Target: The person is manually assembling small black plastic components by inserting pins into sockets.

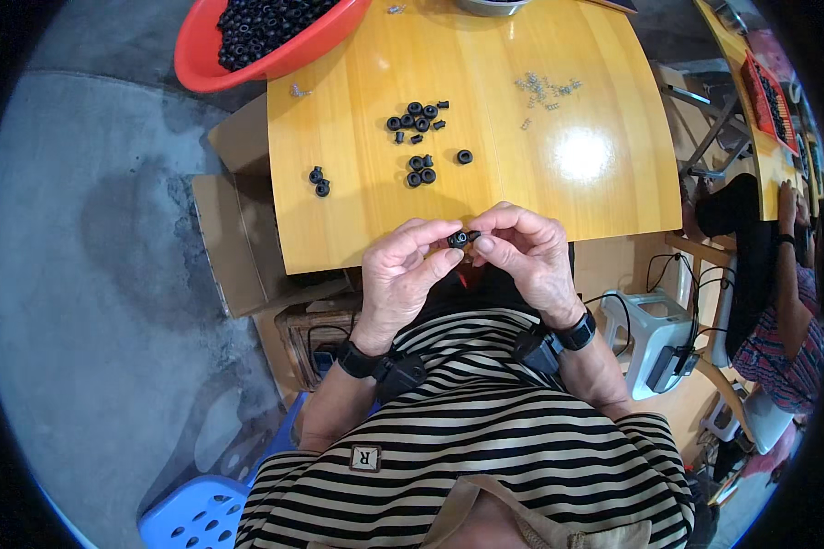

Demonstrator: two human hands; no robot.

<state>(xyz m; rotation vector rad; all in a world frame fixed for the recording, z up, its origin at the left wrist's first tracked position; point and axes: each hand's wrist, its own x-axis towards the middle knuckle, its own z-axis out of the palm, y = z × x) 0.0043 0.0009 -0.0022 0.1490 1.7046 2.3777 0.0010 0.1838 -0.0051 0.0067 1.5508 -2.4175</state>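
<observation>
At the table's near edge, my left hand (pixel 401 274) pinches a small round black part with a hole (pixel 457 240) between thumb and forefinger. A smaller black piece (pixel 473 235) sits against it, pinched by the thumb and forefinger of my right hand (pixel 529 258). The two pieces touch; whether one is inside the other I cannot tell. Beyond my hands lie a group of black ring-shaped parts (pixel 415 178), a single one (pixel 464 156) and a larger cluster with small black plugs (pixel 422 123). Two more black pieces (pixel 321 188) are near the left edge.
A red basin (pixel 339 37) heaped with black parts stands at the far left of the yellow wooden table (pixel 357 220). Small metal springs (pixel 542 89) are scattered at the back right. A metal bowl (pixel 493 7) shows at the far edge. Another person (pixel 786 311) sits at the right.
</observation>
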